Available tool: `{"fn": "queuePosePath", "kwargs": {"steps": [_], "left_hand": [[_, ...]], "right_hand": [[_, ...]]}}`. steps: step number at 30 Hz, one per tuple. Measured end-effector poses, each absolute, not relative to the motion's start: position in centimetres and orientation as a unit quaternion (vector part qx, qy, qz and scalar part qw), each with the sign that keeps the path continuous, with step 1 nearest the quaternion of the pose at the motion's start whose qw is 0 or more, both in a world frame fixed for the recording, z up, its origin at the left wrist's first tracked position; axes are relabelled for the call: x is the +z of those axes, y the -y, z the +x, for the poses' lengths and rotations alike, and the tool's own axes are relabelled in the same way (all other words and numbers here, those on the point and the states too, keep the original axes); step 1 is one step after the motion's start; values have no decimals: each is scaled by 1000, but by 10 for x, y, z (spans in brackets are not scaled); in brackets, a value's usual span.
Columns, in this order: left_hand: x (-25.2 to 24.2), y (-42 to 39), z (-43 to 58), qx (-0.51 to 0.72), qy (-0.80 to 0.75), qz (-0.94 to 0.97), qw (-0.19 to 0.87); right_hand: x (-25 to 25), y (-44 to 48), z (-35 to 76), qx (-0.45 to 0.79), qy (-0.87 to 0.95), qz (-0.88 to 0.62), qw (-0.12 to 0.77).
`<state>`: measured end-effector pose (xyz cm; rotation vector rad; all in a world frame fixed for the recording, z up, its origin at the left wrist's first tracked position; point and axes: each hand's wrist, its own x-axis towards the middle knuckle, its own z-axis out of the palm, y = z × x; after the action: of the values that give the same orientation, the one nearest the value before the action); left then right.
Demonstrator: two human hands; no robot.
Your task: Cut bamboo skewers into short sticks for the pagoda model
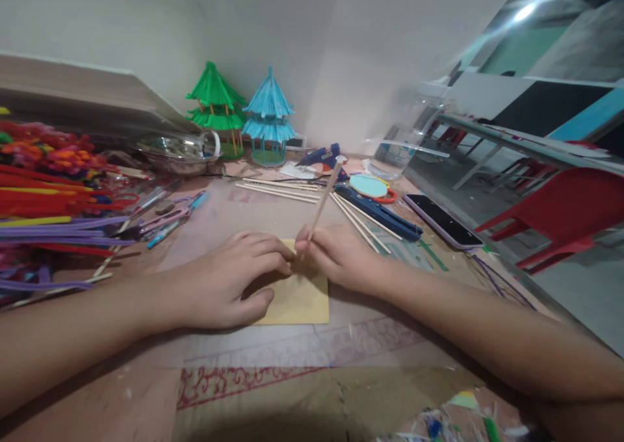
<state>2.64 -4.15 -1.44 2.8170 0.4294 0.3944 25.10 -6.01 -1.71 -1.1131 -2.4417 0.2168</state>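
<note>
A thin wooden stick [323, 201] is pinched in the fingers of my right hand [344, 253]. It stands nearly upright, leaning right at the top, and its lower end meets a square yellow sheet [306, 305] or is close to it; motion blur hides the contact. My left hand [234, 276] rests palm down over the sheet's left side, fingers stretched and thumb apart, holding nothing. Its fingertips come close to the right hand's fingers. More loose wooden sticks [358, 224] lie just beyond the right hand, beside a dark blue cutter [377, 211].
Green [214, 97] and blue [269, 110] pagoda models stand at the back. Pipe cleaners [43, 188] crowd the left, near a metal bowl [178, 153]. A glue gun [324, 159], clear container [394, 153] and phone [442, 221] lie rightward. Scraps [463, 419] sit at the front.
</note>
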Motion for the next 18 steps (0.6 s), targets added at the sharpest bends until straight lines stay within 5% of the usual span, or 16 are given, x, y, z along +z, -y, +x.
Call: {"fn": "queuePosePath", "kwargs": {"steps": [12, 18], "left_hand": [[-14, 41, 26, 133, -147, 971, 132], [-14, 41, 26, 126, -153, 971, 135]], "right_hand": [[-19, 63, 251, 113, 907, -337, 225], [-18, 47, 259, 91, 840, -471, 253]]}}
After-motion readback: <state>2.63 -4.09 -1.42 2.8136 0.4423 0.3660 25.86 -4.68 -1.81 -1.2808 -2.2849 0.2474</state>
